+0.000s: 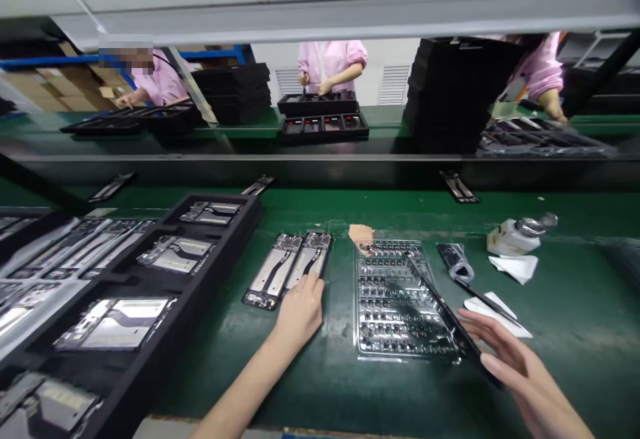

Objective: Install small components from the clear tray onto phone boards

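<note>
From where I'm standing, the person's left hand (303,309) lies with its fingers drawn close together on the lower end of a phone frame (315,252); whether it grips the frame or merely rests there, I can't tell. A second phone frame (273,272) sits just to the left of that one, the two side by side on the green counter (300,392).

The right hand (510,359) has a dark phone part (450,319) between thumb and fingers, turned nearly edge-on and slanting up and away from the palm. Its far end reaches over a clear plastic tray (357,312) of small dark components, which lies between the hands. A torn brown patch (361,234) shows at that tray's far left corner.

Beyond the right hand, a dark slender tool (493,305) lies across a white wipe (520,329). Farther off come a small clear bag (456,262), another white wipe (515,267) and a white bottle (510,240) with a metal cap, tipped-looking in this view.

Left of the left hand runs a long black tray (200,299), more phone frames (120,322) set in its compartments. Well past both hands, co-workers in pink sleeves (340,62) handle black trays (323,129).
</note>
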The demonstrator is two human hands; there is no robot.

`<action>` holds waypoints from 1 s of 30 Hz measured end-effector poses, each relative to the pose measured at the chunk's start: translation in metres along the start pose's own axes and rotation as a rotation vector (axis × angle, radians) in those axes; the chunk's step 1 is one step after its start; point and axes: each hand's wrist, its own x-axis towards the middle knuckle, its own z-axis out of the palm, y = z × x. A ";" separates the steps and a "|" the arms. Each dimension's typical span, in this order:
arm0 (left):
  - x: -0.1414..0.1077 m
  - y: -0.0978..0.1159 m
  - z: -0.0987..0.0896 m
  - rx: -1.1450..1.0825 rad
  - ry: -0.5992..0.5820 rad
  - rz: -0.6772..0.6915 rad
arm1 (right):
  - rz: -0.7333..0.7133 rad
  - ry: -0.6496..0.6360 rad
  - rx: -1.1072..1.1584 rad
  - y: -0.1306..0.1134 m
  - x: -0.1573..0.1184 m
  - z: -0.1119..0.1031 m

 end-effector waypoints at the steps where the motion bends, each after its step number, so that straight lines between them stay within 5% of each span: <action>1: -0.001 0.000 -0.004 0.004 -0.005 -0.026 | -0.002 0.010 -0.010 0.003 -0.005 -0.001; 4: -0.004 0.012 -0.019 -0.105 0.045 -0.099 | -0.053 0.060 -0.069 0.006 -0.014 0.007; 6: -0.006 0.029 -0.032 -0.496 0.092 -0.120 | -0.138 0.081 -0.157 0.001 -0.018 0.024; 9: -0.001 0.055 -0.045 -1.328 -0.159 -0.115 | -0.346 0.107 -0.403 -0.008 -0.025 0.056; 12: 0.007 0.063 -0.048 -1.714 -0.266 -0.250 | -0.512 0.101 -0.600 -0.014 -0.026 0.074; 16: 0.009 0.050 -0.042 -1.772 -0.349 -0.350 | -0.498 0.106 -0.709 -0.011 -0.013 0.060; 21: 0.003 0.055 -0.026 -1.664 -0.584 -0.278 | -0.607 0.069 -1.162 -0.006 0.005 0.054; 25: 0.006 0.068 -0.018 -1.459 -0.605 -0.247 | -0.621 0.046 -1.383 -0.004 0.008 0.068; 30: 0.011 0.065 -0.025 -1.157 -0.631 -0.159 | -0.574 0.039 -1.367 -0.010 0.012 0.066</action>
